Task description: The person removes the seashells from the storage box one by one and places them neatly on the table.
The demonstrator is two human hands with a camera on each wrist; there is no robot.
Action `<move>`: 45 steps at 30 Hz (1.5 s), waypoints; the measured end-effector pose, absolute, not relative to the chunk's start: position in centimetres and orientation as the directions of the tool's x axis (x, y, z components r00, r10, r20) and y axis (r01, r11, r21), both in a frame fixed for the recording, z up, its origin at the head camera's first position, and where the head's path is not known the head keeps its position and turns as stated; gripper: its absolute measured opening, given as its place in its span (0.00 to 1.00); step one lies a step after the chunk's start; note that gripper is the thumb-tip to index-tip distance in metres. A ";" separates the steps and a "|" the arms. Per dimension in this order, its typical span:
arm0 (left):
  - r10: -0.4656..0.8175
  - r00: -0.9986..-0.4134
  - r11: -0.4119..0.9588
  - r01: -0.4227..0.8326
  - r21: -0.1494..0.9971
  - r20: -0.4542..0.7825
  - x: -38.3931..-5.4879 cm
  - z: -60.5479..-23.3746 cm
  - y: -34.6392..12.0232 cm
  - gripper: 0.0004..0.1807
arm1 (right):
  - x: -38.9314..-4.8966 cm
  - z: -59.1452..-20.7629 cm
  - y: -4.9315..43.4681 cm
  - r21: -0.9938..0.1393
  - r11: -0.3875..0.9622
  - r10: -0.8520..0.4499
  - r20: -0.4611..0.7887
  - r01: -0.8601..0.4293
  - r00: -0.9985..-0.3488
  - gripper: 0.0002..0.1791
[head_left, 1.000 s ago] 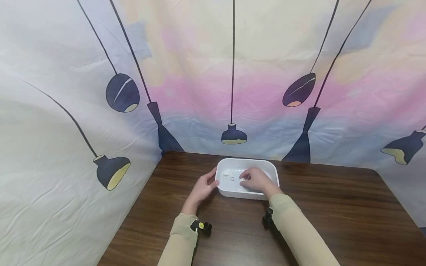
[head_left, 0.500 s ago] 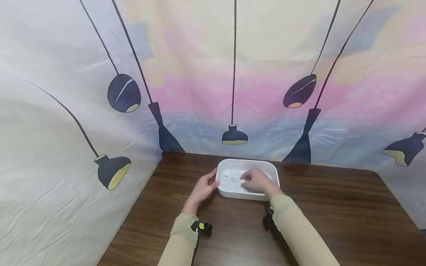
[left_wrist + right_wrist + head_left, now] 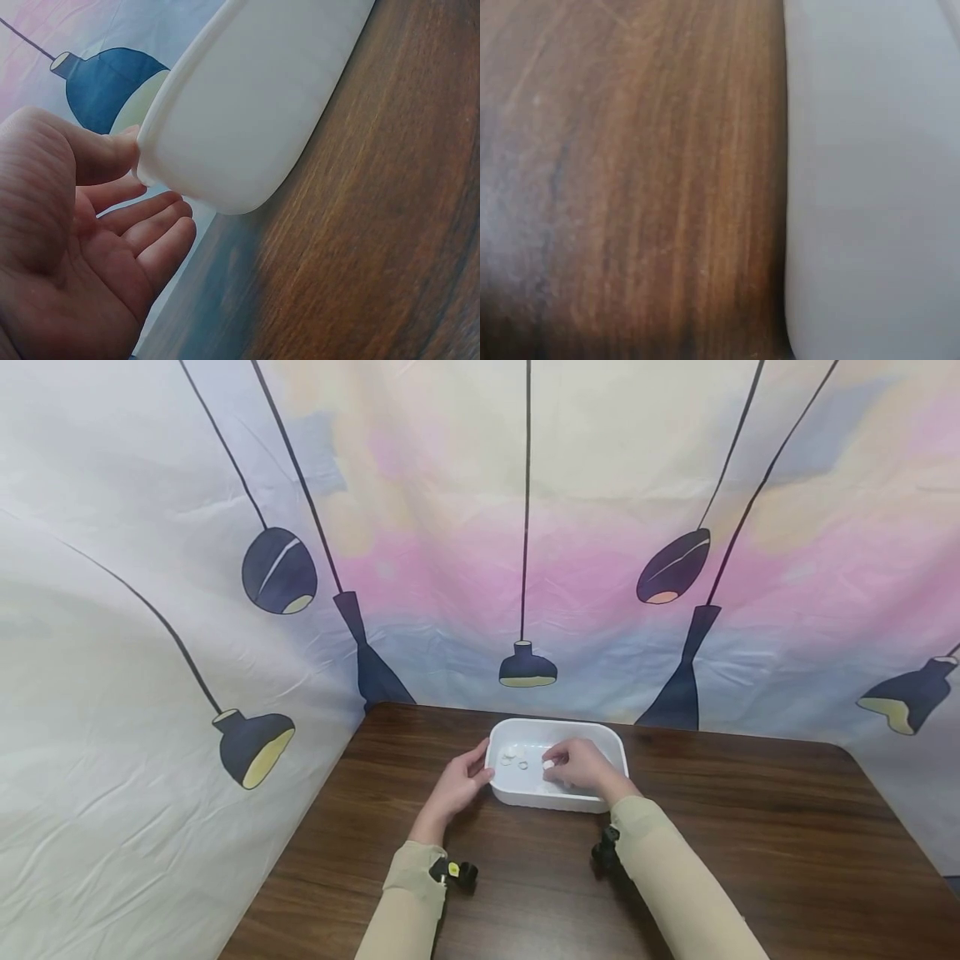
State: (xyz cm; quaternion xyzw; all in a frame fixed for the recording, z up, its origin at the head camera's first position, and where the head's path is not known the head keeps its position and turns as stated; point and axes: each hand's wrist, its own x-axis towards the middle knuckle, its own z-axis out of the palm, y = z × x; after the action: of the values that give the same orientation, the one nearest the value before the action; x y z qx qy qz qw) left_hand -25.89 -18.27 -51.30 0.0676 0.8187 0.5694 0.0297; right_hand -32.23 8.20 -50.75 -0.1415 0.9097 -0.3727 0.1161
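A white rectangular plastic tray [image 3: 517, 798] stands on the brown wooden table. My left hand [image 3: 456, 787] holds its left end, with the thumb at the rim and the other fingers loosely bent outside the wall, as the left wrist view shows. My right hand [image 3: 583, 765] reaches down into the tray and pinches a small white piece [image 3: 548, 765] between thumb and fingertips. What kind of piece it is, I cannot tell. Several small white bits [image 3: 510, 755] lie at the left of the tray floor, and near them is a small ring-shaped piece [image 3: 523, 766].
The dark wood-grain table [image 3: 750, 835] extends to both sides of the tray. Close behind its far edge hangs a cloth backdrop [image 3: 450, 568] printed with lamps. Black camera mounts sit at both wrists. Only table and tray wall [image 3: 870, 187] show in the right wrist view.
The right hand has turned slightly inside the tray, and the white piece at its fingertips shows more plainly. The left hand and the tray have stayed in place.
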 end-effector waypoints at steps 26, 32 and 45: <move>0.147 -0.989 0.341 0.078 0.937 0.028 -26.1 -51.5 -18.4 0.32 | -29.5 -48.0 14.7 -0.744 0.572 -0.354 0.155 -0.345 -0.922 0.19; 0.148 -0.989 0.340 0.075 0.938 0.025 -26.1 -51.5 -18.5 0.33 | -28.5 -47.7 16.3 -0.776 0.541 -0.316 0.171 -0.325 -0.933 0.22; 0.157 -0.987 0.318 0.073 0.945 0.024 -26.3 -51.7 -18.5 0.33 | -25.7 -48.4 20.1 -0.828 0.516 -0.190 0.139 -0.220 -0.972 0.21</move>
State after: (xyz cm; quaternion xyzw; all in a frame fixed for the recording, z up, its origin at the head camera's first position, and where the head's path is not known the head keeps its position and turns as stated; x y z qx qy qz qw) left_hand -26.34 -18.52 -51.66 0.0710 0.8111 0.5794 0.0362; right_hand -25.66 20.10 -48.36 -0.1178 0.8705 -0.4775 -0.0155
